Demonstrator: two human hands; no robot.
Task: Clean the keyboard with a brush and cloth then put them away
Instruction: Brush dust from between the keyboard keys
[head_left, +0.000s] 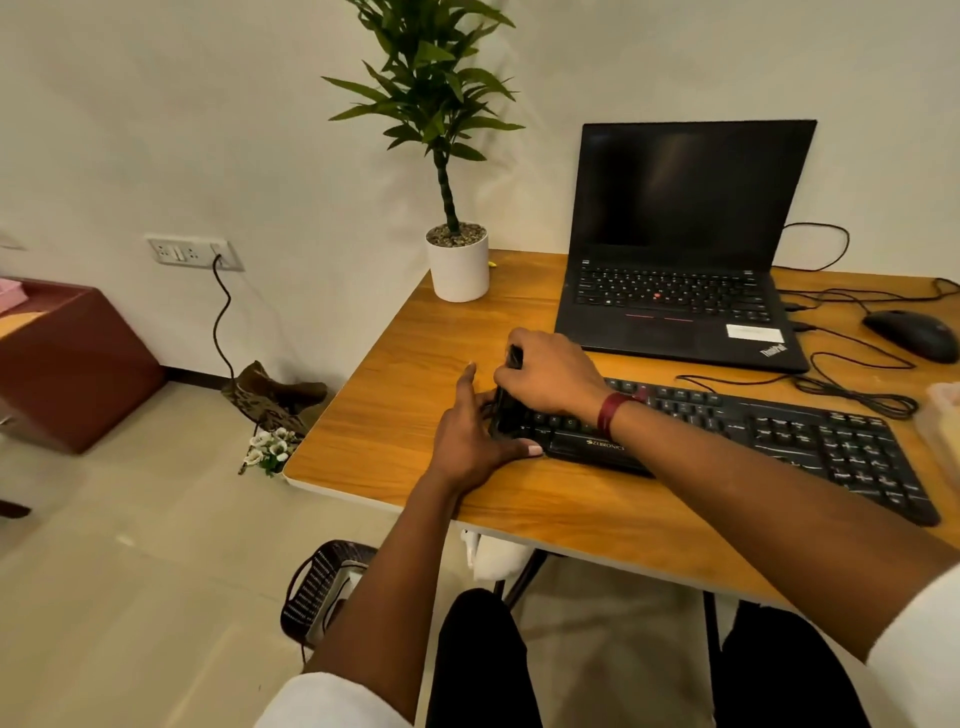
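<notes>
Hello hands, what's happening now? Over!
Right hand grips brush at left end of keyboard. Left hand flat, touching that end. Laptop behind, clear.

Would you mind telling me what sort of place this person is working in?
Probably a home or small office workstation: a wooden desk carries an open laptop, a separate keyboard and a mouse, with a potted plant at its corner and a wall socket nearby.

Fingers of the right hand (553, 382) hide most of the brush (514, 357); beneath them the keyboard (779, 436) has its left end covered
</notes>
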